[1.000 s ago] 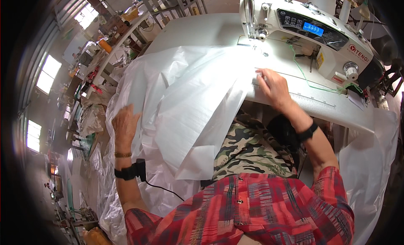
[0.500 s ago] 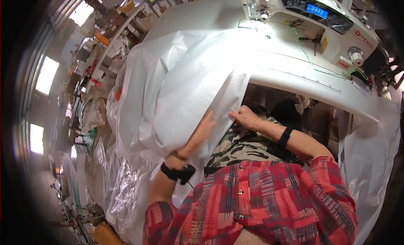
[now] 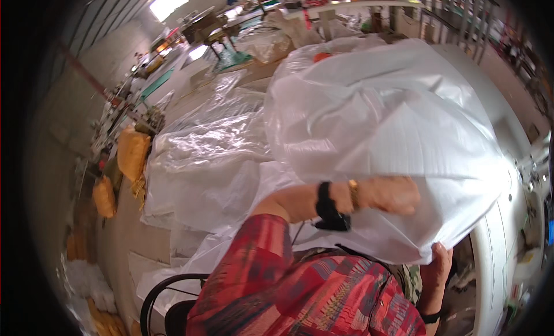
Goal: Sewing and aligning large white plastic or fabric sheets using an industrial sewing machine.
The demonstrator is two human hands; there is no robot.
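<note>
A large translucent white plastic sheet (image 3: 381, 134), puffed up and creased, spreads in front of me and over my lap. My left hand (image 3: 395, 195), slightly blurred, is curled on the sheet beside a long fold; its fingertips are hidden. Lower and to the right, my right hand (image 3: 437, 265) pinches the near edge of the sheet with its thumb on top. The sheet's right end reaches the white sewing machine table (image 3: 493, 264). Part of the sewing machine (image 3: 541, 203) shows at the right rim.
Shiny clear plastic (image 3: 213, 140) lies heaped to the left. Yellow-orange bundles (image 3: 133, 153) are at the far left, near a black chair frame (image 3: 151, 298). Cluttered worktables and a metal rack (image 3: 461, 18) stand at the back.
My view has swung left, so the sewing machine now sits at the right rim. My left arm now reaches rightward across the sheet. The right hand stays at the sheet's edge.
</note>
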